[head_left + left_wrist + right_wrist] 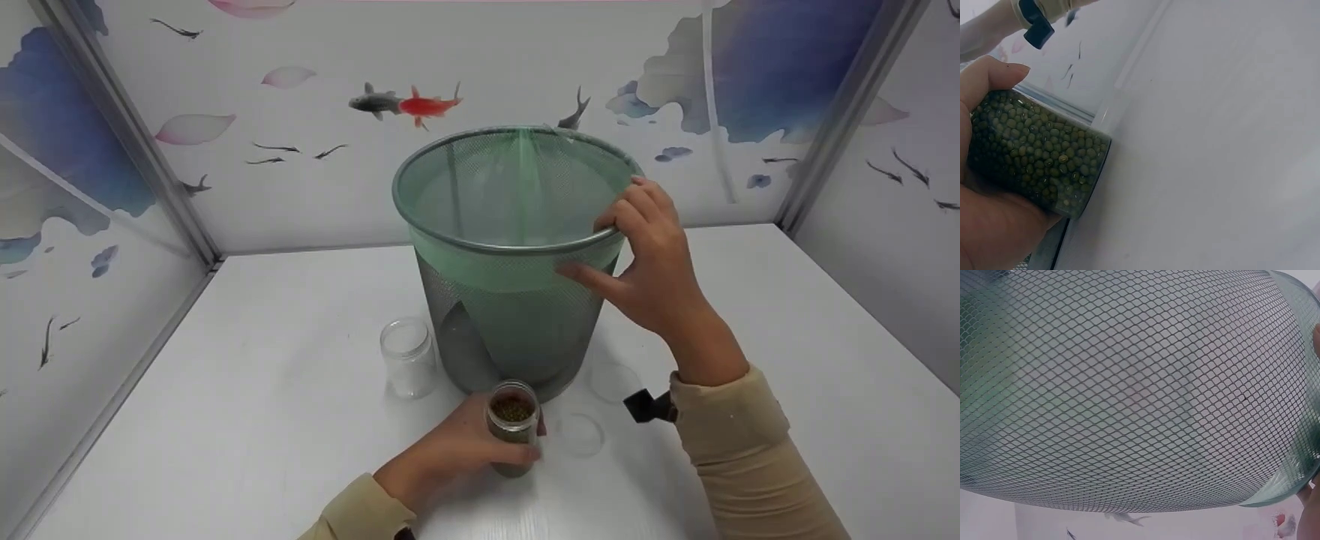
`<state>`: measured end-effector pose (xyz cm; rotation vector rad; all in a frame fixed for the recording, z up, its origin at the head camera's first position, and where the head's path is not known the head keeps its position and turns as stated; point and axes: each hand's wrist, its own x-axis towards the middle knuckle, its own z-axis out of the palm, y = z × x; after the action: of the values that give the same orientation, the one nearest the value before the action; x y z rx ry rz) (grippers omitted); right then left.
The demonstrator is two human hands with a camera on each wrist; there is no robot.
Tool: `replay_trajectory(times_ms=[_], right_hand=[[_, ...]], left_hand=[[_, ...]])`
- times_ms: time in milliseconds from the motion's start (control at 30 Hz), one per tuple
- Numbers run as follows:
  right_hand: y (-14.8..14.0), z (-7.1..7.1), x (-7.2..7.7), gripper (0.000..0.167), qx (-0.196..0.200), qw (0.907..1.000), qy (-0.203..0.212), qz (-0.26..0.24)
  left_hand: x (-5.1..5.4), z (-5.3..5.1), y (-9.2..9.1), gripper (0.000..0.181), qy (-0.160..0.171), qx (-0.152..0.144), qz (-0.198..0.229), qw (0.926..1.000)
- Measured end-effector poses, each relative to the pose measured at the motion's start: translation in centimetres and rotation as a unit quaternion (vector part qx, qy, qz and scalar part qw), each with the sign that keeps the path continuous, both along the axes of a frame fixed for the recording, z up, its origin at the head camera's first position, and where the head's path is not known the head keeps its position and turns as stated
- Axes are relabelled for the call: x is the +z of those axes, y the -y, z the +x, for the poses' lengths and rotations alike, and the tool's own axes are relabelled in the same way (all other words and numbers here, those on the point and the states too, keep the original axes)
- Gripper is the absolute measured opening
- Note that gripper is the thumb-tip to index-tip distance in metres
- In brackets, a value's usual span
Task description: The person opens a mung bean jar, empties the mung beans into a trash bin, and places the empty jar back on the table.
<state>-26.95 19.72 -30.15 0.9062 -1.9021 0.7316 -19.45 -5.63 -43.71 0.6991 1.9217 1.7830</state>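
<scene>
My left hand grips a clear jar without a lid, close in front of the bin. Small green beans, like mung beans, fill much of it in the left wrist view. With my right hand I hold the right side of the rim of a mesh wastebasket, fingers over the edge and thumb outside. A thin green bag lines the basket and folds over its rim. Its mesh wall fills the right wrist view, where only bits of my fingers show at the right edge.
An uncovered clear jar stands left of the basket. Two clear round lids, a nearer lid and a farther lid, lie on the white table to the basket's right. Printed panels close off the back and sides.
</scene>
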Motion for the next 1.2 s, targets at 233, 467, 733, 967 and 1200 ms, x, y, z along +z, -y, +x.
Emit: replay_trajectory(times_ms=[233, 467, 733, 967, 1200], right_hand=[[0.1, -0.5, -0.2, 0.061, 0.024, 0.9994, -0.009, -0.024], [0.1, -0.6, -0.4, 0.059, 0.057, 0.9973, -0.005, -0.046], [0.2, -0.3, 0.2, 0.053, 0.067, 0.9971, -0.003, -0.037], [0.3, -0.1, 0.5, 0.054, 0.066, 0.9975, -0.008, -0.024], [0.1, -0.1, 0.7, 0.052, 0.063, 0.9977, -0.011, -0.02]], left_hand=[[0.6, 0.5, -0.4, 0.051, -0.008, 0.01, 0.004, 0.9999], [2.1, 1.7, -1.4, 0.045, -0.014, 0.001, 0.018, 0.9997], [3.2, 2.3, -1.8, 0.042, -0.012, -0.006, 0.031, 0.9994], [5.2, 2.7, -1.2, 0.04, -0.034, 0.017, 0.024, 0.999], [8.1, 2.9, 0.4, 0.04, -0.063, 0.083, 0.02, 0.9944]])
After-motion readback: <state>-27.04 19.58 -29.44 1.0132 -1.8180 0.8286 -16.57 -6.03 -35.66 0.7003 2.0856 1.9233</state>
